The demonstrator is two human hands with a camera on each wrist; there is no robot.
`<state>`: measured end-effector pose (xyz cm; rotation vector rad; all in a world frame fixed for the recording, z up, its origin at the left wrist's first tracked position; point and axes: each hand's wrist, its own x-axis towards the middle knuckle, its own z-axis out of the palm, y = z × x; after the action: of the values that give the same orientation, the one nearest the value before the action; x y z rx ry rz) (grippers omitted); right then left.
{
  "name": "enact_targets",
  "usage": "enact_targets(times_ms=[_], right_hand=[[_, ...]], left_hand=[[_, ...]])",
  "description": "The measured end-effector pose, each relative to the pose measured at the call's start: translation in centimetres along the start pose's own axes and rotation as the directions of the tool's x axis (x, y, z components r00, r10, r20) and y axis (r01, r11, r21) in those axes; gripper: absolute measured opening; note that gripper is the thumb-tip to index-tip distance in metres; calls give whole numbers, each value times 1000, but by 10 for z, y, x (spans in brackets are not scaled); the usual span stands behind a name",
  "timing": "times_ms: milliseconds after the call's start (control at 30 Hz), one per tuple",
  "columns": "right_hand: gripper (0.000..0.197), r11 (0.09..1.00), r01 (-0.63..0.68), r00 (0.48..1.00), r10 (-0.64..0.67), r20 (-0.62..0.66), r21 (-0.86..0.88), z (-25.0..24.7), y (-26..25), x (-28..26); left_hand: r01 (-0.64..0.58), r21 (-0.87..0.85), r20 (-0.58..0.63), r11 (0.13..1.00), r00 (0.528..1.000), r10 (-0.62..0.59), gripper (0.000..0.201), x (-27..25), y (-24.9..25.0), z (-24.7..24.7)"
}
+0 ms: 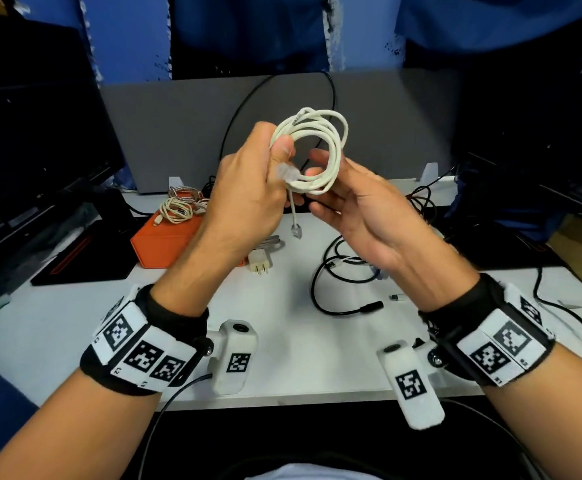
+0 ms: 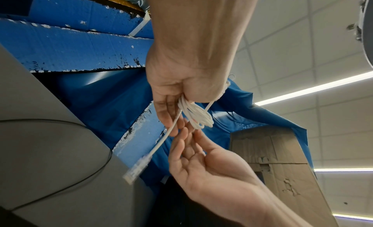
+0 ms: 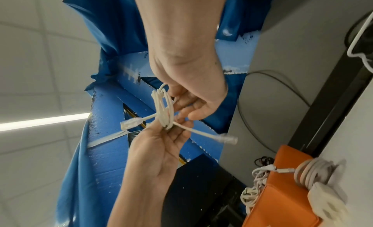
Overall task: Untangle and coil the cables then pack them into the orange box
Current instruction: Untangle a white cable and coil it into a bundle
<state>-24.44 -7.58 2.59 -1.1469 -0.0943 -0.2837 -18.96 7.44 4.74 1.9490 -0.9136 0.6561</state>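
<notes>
Now white cable (image 1: 320, 147) coiled, clear plugs dangling; left hand (image 1: 248, 188) fingers grip it, right hand (image 1: 359, 206) fingers relaxed.

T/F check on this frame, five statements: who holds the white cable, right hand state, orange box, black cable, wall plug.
1. The left hand grips the coiled white cable. True.
2. The right hand is a closed fist. False: its fingers are straight, at the coil.
3. The orange box is empty. False: pale coiled cables sit on it.
4. A black cable lies loose on the table. True.
5. The white plug adapter is held in a hand. False: it lies beside the box.
</notes>
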Motion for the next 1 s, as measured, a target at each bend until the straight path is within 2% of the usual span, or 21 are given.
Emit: enact_targets(times_ms=[100, 167, 267, 333, 467, 600, 700, 767, 833, 867, 900, 1000], right_hand=[[45, 999, -24, 999, 23, 43, 22, 11, 2, -8], [51, 999, -15, 999, 12, 53, 41, 17, 4, -13], [37, 999, 17, 999, -16, 43, -37, 19, 11, -13], [29, 996, -23, 999, 26, 24, -89, 15, 12, -9], [14, 988, -140, 987, 144, 69, -69, 7, 4, -4], [39, 985, -172, 979, 174, 109, -24, 4, 1, -1], [47, 972, -117, 970, 155, 185, -201, -4, -6, -2], [41, 893, 15, 962, 109, 249, -449, -13, -13, -4], [35, 672, 179, 968, 12, 252, -718, -23, -22, -6], [35, 567, 231, 966, -37, 255, -791, -27, -24, -4], [35, 514, 258, 963, -72, 259, -818, -29, -24, -2], [33, 550, 291, 956, -139, 257, -783, -28, -14, 6]], left_hand=[[-35, 38, -53, 999, 998, 37, 28, -2, 0, 2], [-34, 75, -52, 997, 998, 38, 30, -3, 1, 4], [-41, 119, -47, 992, 998, 47, 30, -5, 2, 5], [-58, 116, -26, 991, 998, 62, 27, -5, 1, 4], [-95, 81, 39, 992, 995, 92, 23, -5, -3, 5], [-163, 144, 84, 976, 985, 153, 23, -6, -7, 8], [-126, 162, 74, 979, 991, 115, 24, 0, -13, 3], [-59, 106, 8, 993, 998, 59, 23, 9, -22, -7], [67, -62, -76, 996, 995, -71, 23, 18, -31, -17], [147, -172, -80, 974, 984, -162, 23, 21, -33, -20], [220, -281, -55, 934, 968, -245, 24, 21, -32, -21], [347, -518, 89, 782, 931, -354, 27, 18, -24, -17]])
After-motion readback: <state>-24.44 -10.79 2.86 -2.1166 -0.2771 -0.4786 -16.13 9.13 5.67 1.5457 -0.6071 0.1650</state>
